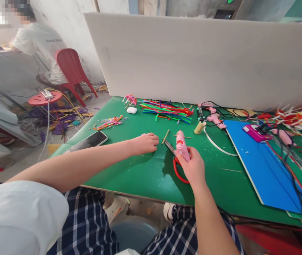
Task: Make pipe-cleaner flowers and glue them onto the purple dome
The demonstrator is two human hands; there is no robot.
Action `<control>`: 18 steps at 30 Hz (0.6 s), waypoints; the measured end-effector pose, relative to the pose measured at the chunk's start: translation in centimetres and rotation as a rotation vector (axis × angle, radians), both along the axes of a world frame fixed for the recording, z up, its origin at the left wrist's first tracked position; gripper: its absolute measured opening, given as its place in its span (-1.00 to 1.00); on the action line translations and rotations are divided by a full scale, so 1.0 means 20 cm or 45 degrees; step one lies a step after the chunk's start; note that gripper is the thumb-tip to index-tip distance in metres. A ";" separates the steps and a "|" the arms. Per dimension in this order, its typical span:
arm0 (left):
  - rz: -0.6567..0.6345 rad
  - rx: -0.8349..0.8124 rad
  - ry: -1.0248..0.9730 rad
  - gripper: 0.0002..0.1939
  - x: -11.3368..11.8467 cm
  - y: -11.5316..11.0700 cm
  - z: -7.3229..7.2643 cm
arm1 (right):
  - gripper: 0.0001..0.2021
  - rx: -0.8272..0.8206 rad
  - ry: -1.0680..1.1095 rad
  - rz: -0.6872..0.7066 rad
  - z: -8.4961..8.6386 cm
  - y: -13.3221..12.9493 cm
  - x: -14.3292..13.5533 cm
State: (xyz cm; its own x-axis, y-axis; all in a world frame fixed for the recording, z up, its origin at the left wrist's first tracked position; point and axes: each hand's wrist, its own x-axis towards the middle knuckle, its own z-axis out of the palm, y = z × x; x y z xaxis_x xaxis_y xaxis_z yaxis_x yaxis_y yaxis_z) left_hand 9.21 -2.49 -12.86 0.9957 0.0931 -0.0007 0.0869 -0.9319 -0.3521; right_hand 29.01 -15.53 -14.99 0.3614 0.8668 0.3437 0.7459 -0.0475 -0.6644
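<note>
My right hand [195, 166] is wrapped round a pink hot glue gun [182, 146], its nozzle pointing away from me over the green table. Partly hidden beneath the gun lies a pair of scissors with red handles [177, 173]. Two thin yellowish sticks rest near its blades; one stick [166, 136] is just left of the blade tips. My left hand [146, 143] is palm down above the table, left of the sticks, with its fingers curled together. Whatever its fingertips may hold is hidden. A small purple bit [143, 134] shows just behind that hand.
Colourful pipe cleaners [166, 110] lie at the back. A phone [87, 141], a white case [131, 110] and a pile of thin sticks [110, 122] are at left. At right are a blue board [267, 170], a purple box [257, 132] and cables. A person sits far left.
</note>
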 end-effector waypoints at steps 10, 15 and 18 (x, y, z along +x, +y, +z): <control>0.316 -0.149 -0.259 -0.81 -0.06 0.00 0.05 | -0.65 0.038 0.021 0.020 0.01 0.00 0.01; 1.090 -0.083 -0.584 -0.69 -0.31 0.20 0.22 | -0.63 0.036 0.034 0.017 0.01 0.00 0.01; 1.373 -0.146 -0.415 -0.64 -0.49 0.30 0.23 | -0.64 0.035 0.034 0.009 0.01 0.00 0.01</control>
